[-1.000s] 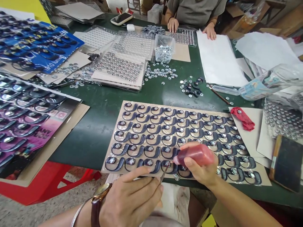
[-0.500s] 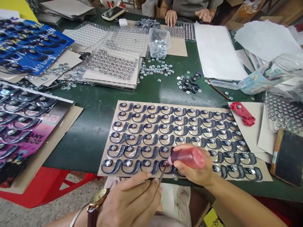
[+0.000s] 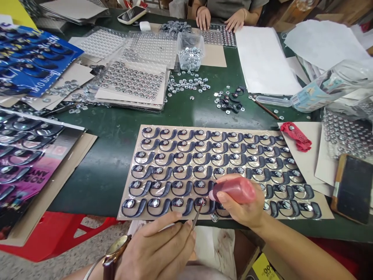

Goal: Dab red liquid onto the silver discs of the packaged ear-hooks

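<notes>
My right hand (image 3: 247,208) is closed around a squeeze bottle of red liquid (image 3: 234,190), its nozzle pointing left. In my left hand (image 3: 159,247), a thin pointed metal tool, apparently tweezers (image 3: 197,216), is pinched. Its tip meets the silver disc of a dark hook-shaped earphone shell (image 3: 202,202) in the front row. Just above that disc is the bottle's nozzle, slightly apart from it. Rows of the same shells, each bearing a round silver disc, lie on a brown cardboard sheet (image 3: 124,194). My right hand hides a few of them. One loose silver piece (image 3: 215,217) rests at the sheet's front edge.
Stacked trays of silver discs (image 3: 131,79), a clear tub (image 3: 190,54) and scattered discs (image 3: 189,83) lie beyond. A dark-screened phone (image 3: 354,188) and red cloth (image 3: 295,136) are right; boards of shells (image 3: 43,155) left. Across the table, a co-worker's hands (image 3: 203,17) rest on a tray.
The nozzle has lifted slightly from the disc, while the tool tip stays on it. The co-worker's raised hand has come down onto the tray. My view has shifted slightly.
</notes>
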The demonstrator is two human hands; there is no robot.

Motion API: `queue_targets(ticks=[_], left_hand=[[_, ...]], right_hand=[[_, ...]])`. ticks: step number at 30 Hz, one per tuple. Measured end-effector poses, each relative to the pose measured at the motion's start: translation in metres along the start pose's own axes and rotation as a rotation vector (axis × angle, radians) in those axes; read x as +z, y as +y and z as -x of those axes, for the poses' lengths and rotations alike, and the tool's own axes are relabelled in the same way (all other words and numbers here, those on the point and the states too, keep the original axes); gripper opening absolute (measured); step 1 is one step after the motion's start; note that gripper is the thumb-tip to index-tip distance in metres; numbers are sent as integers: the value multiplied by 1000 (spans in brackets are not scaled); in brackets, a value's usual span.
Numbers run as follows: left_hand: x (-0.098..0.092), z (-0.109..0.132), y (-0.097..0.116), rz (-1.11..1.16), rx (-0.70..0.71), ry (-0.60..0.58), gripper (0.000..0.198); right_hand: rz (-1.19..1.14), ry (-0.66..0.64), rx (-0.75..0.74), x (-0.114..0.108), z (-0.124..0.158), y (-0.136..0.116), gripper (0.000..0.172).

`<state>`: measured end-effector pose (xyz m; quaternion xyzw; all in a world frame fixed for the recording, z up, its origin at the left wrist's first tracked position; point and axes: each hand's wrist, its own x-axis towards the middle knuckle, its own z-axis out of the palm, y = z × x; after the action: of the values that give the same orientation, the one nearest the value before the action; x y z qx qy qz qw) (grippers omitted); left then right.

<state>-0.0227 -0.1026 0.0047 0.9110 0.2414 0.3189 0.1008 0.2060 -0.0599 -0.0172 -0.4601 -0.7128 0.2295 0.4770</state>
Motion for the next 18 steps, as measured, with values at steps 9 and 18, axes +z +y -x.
queue_targets(ticks=[9, 18], left_hand=[[3, 5, 0, 9, -14, 0, 26], [1, 6, -1, 19, -12, -36, 26]], right_hand=[[23, -36, 37, 2, -3, 0, 7], [15, -55, 67, 1, -2, 0, 6]])
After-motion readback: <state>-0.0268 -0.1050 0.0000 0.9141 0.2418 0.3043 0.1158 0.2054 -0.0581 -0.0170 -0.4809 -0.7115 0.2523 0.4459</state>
